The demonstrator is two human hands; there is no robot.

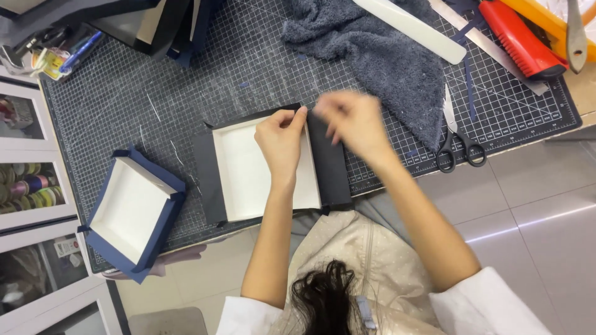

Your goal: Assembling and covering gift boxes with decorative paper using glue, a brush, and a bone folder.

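The white shallow tray [264,170] sits on a sheet of dark navy covering paper [329,164] near the front edge of the green cutting mat [155,99] that covers the tabletop. The paper's flaps lie flat to the left and right of the tray and a strip shows along its far wall, so by the look of it the wrapping of this tray is only begun: no wall is clearly covered yet, and all 4 seem left to fold up and stick.

The left hand [280,142] rests inside the tray at its far right corner, its grip closed with fingertips pinching the top of the right wall. The right hand [354,124] hovers just beyond that same corner, over the right flap; it is blurred, so I cannot tell whether its grip is apart or together, or whether it touches the paper.

To the left of the tray lies 1 second tray [133,208] with blue paper already turned up around its walls, seemingly further along. Beyond the tray to the right is a grey towel [379,56], and right of the tray a pair of scissors [456,139].
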